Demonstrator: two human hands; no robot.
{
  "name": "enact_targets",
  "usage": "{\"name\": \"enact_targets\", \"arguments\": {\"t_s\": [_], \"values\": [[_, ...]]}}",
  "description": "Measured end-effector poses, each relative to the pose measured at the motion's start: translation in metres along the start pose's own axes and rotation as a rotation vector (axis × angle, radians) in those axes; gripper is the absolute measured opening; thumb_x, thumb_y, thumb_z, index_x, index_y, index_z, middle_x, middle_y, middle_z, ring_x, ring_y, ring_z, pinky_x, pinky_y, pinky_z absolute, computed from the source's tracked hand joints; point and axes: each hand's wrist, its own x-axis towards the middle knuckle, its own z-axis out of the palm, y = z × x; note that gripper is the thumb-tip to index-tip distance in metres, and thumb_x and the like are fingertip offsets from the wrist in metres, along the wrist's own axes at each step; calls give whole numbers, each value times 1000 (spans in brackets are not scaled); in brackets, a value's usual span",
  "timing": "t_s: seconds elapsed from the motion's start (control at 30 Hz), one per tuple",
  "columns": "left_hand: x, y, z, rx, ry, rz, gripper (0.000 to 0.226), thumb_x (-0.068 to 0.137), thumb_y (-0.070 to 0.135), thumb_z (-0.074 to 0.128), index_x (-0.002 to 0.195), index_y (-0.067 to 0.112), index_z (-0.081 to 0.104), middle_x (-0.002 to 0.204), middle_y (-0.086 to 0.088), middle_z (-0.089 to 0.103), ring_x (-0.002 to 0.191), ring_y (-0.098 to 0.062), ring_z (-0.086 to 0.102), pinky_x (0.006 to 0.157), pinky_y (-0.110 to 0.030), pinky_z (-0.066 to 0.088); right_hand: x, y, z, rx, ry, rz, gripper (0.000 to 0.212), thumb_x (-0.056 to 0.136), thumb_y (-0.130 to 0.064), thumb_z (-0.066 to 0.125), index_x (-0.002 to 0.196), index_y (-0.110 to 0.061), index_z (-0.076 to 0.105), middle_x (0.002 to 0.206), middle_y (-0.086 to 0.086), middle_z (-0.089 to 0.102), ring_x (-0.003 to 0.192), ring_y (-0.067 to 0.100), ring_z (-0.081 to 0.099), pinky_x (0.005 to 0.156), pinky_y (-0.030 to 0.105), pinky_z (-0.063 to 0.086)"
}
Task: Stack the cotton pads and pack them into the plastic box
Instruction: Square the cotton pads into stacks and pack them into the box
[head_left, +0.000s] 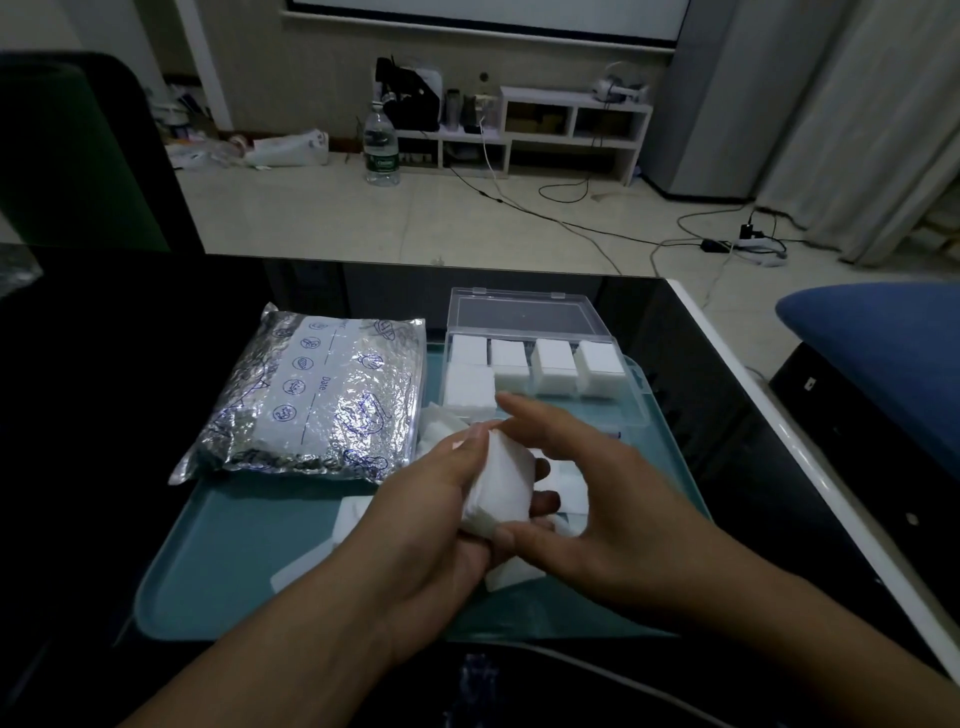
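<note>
Nearest the camera, two bare forearms reach in over the teal tray (218, 587). The left hand (431, 514) grips a stack of cotton pads (501, 480), thumb along its left side and curled fingertips showing on its right. The right hand (587, 499) is at the stack's right side, fingers spread and fairly straight: the index finger reaches over the top of the stack and the thumb touches its lower corner. It presses against the stack rather than closing round it.

Loose pads (306, 564) lie flat on the tray under and around both hands: some below the left wrist, some just under the right hand, and a few more past the left hand's knuckles.

To the left of the left hand and a little beyond it lies a silver foil bag (317, 395) with a white label, resting partly on the tray.

Just beyond the fingertips of both hands sits the clear plastic box (631, 410), its lid (519, 314) folded back flat away from the hands. Inside it stand five stacks of pads (556, 364), four in a row at the far side and one nearer, at the box's left corner.

Everything rests on a dark glossy table (130, 322).
</note>
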Motion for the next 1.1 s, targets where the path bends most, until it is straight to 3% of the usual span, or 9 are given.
{"name": "enact_targets", "arguments": {"t_s": [0.17,0.27,0.33,0.37,0.57,0.8,1.1], "values": [[2,-5,1,25,6,20,34,99,35,48,113,11,67,98,-25,69,63,-30,64,55,-34,55,-1,-2,-3,66,-55,25,84,81,-32,73,146,-48,23,129,-34,47,116,-22,40,89,-3,32],[4,-8,0,22,-23,0,39,99,40,44,122,14,64,111,-30,67,83,-42,67,80,-49,57,-3,-8,-4,161,-88,46,88,80,-24,75,145,-47,20,129,-33,44,103,-26,47,77,-5,37],[5,-7,-1,-2,-46,-37,39,100,40,43,124,17,62,119,-32,63,105,-52,62,97,-59,48,-3,-10,-5,205,-110,58,95,78,-20,79,145,-45,18,124,-37,41,96,-29,48,72,-6,37],[4,-7,-2,-15,-60,-54,37,101,37,43,125,17,62,120,-32,62,110,-53,59,99,-61,46,-3,-10,-5,208,-113,62,97,77,-19,80,146,-44,17,123,-36,41,96,-28,49,71,-6,37],[0,-5,-2,-26,-135,-39,45,94,23,50,139,17,51,122,-27,63,91,-43,69,72,-46,58,-1,-5,-5,190,-70,66,97,75,-22,82,145,-48,19,118,-27,52,110,-10,52,76,-2,40],[7,-6,-5,-58,-132,-108,47,96,41,47,129,9,56,123,-31,61,106,-52,62,94,-58,50,-1,-7,-8,192,-78,62,94,75,-17,82,144,-45,24,121,-25,53,108,-18,50,75,-3,40],[3,-7,-4,77,-175,-80,34,99,34,48,114,11,68,120,-28,64,89,-40,64,78,-45,53,-2,-8,-8,170,-105,64,97,75,-22,82,146,-49,22,128,-24,50,108,-13,53,77,2,44]]}}
